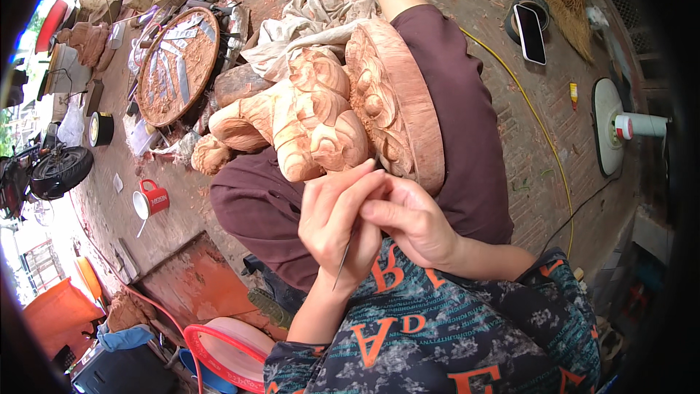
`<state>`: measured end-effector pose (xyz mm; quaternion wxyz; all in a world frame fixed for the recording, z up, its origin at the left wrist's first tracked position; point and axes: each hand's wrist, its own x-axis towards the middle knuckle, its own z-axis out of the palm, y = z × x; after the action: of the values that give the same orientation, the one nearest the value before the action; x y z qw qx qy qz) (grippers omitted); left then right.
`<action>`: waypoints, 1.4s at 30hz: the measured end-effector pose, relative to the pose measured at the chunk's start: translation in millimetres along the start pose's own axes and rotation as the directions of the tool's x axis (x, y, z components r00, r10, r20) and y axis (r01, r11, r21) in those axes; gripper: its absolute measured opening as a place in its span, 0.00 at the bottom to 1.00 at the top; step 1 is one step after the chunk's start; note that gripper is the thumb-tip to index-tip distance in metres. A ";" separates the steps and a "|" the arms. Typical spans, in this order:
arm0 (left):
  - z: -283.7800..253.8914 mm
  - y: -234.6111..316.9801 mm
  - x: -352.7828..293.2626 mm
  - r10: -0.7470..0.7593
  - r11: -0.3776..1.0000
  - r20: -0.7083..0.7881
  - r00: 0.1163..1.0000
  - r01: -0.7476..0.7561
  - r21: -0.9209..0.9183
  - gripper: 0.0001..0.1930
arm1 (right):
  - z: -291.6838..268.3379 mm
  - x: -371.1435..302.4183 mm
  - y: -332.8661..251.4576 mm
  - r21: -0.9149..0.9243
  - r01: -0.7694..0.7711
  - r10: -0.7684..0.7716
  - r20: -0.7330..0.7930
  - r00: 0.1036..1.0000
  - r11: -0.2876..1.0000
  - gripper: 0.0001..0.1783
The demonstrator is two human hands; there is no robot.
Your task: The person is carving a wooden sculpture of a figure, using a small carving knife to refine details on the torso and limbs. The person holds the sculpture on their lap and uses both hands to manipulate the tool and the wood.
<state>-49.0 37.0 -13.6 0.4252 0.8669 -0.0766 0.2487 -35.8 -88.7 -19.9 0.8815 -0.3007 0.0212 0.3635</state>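
Note:
A carved wooden figure (317,120) lies across my lap, its broad rounded base (419,102) with leaf-like relief resting by my right thigh. Close to the figure's near side, my left hand (335,215) is closed on a thin dark metal tool (343,264), whose shaft slants down past the wrist. My right hand (414,220) touches the left, fingers curled in and thumb bent over. Whether it also grips the tool is hidden. Wood crumbs cling in the grooves between figure and base. Beyond the carving is a crumpled pale cloth (313,18).
At the left stands a round tray (211,33) of flat metal blades and shavings. A red mug (151,199) sits nearer. To the right are a phone (530,34) on a dark ring, a straw broom (561,0), a yellow cord (543,120) and a white-based stand (607,128).

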 end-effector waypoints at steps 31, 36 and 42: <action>18.6 -2.6 -66.2 -0.576 0.226 0.224 0.786 0.416 -0.881 0.11 | -45.2 -22.2 16.6 -0.761 0.270 -0.472 0.596 0.649 -0.590 0.22; 14.1 -12.2 -74.6 -0.604 0.165 0.307 0.736 0.492 -0.855 0.10 | -42.3 -22.9 17.2 -0.733 0.231 -0.416 0.583 0.698 -0.640 0.21; 9.2 -21.4 -73.7 -0.576 0.340 0.213 0.789 0.469 -0.815 0.09 | -42.4 -18.3 18.8 -0.660 0.262 -0.302 0.612 0.731 -0.704 0.25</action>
<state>-102.0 37.5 -70.0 0.8446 0.5158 0.1201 0.0792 -53.8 -112.9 -59.7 0.2171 -0.8745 -0.3995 -0.1690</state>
